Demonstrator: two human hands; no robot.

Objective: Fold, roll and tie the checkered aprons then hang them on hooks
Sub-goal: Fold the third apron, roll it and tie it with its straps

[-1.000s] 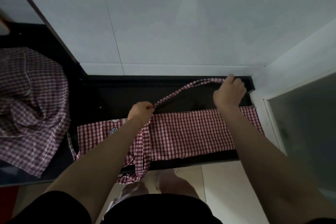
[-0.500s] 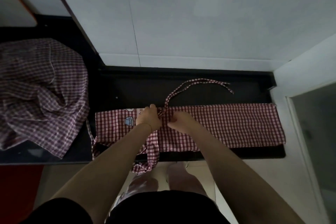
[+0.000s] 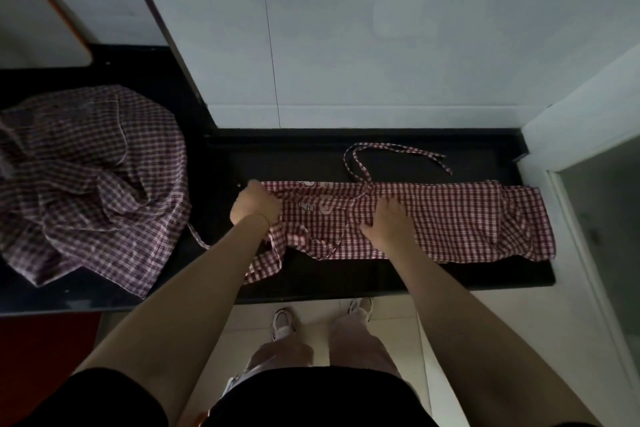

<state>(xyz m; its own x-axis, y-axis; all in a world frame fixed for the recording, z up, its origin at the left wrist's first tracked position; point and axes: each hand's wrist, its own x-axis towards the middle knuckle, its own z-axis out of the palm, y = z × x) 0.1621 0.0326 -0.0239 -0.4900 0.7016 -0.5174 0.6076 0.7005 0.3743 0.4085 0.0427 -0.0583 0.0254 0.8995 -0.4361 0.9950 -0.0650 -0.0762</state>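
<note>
Now red-checkered apron point(image 3: 450, 218) folded into long band; left hand point(image 3: 254, 206) clutches end, right hand point(image 3: 389, 224) presses flat.

No text could be read; the small printed patch on the folded checkered apron point(image 3: 313, 206) was too blurred.

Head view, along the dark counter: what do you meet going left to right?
Heap of crumpled checkered aprons → left hand gripping the left end of the folded apron → right hand pressing flat on its middle → the apron's bunched right end. The loose tie strap lies behind.
</note>
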